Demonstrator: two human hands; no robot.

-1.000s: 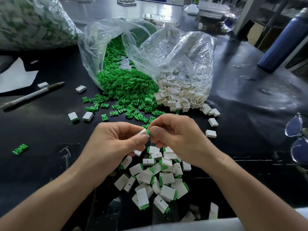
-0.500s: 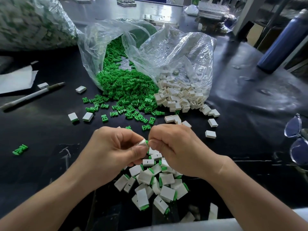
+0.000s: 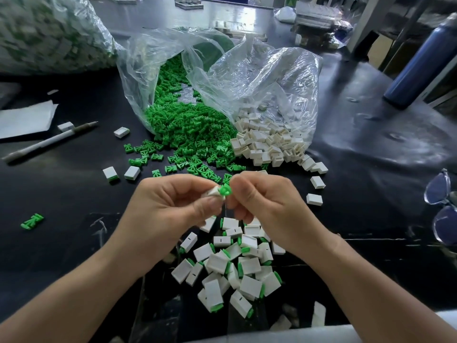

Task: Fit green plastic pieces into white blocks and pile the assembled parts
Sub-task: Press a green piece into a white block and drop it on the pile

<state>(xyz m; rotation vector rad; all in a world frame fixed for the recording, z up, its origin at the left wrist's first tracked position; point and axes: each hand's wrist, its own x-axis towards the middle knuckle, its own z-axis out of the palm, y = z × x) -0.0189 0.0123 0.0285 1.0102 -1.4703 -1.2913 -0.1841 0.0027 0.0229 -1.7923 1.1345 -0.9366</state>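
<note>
My left hand [image 3: 170, 214] pinches a white block [image 3: 213, 192] between thumb and fingers. My right hand [image 3: 267, 209] holds a green plastic piece [image 3: 225, 189] at the block's open end; the two parts touch. Below my hands lies a pile of assembled parts [image 3: 232, 266], white blocks with green tips. Further back, a clear bag [image 3: 148, 70] spills loose green pieces [image 3: 188, 129] onto the black table [image 3: 371, 169]. A second clear bag [image 3: 272, 78] to its right spills empty white blocks [image 3: 269, 142].
A pen [image 3: 49, 142] and white paper [image 3: 22, 120] lie at the left. A big bag of finished parts [image 3: 49, 33] sits at the back left. A blue bottle [image 3: 420, 60] stands at the right, with glasses [image 3: 442, 209] at the right edge. Stray blocks [image 3: 314, 199] dot the table.
My hands rose a little from over the pile. The green piece now shows clearly at the white block's end, where before only a sliver was visible between my fingertips.
</note>
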